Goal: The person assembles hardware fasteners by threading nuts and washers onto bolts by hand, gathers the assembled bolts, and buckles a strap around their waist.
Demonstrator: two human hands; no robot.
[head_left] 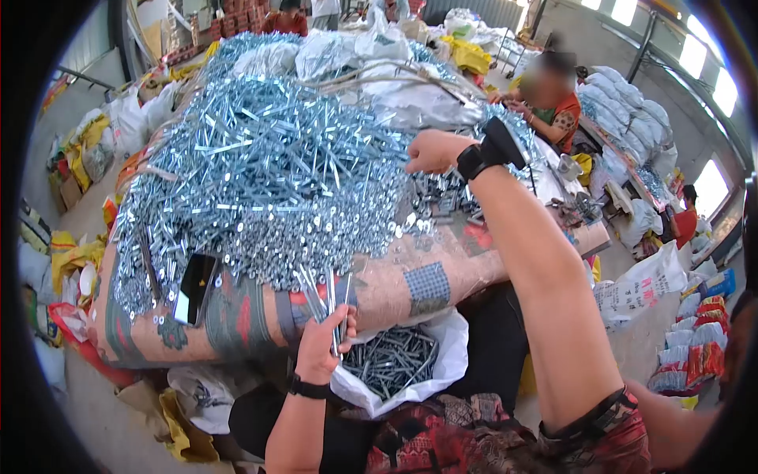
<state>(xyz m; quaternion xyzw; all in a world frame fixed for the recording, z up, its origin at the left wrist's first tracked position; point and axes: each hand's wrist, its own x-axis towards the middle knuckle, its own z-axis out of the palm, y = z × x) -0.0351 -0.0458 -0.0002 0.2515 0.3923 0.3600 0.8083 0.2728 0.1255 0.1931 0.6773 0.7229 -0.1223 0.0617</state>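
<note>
My left hand (321,345) is closed around several long, thin metal bolts (314,294), which fan upward at the near edge of the padded table. Just right of it, below the edge, a white sack (452,347) stands with its mouth spread, holding dark long bolts (391,359). My right hand (434,150) is stretched far forward over the right side of the heap, its fingers curled in; whatever they may hold is hidden. Beneath that hand lie small metal parts (442,193). A large heap of shiny long metal pieces (268,142) covers the table, with small washers and nuts (316,237) along its front.
A phone (196,288) lies at the heap's front left. The patterned table cover (379,292) shows along the near edge. A co-worker (553,103) in orange sits across at the right. Stacked white sacks (624,103) and red-and-white packs (695,344) stand on the right.
</note>
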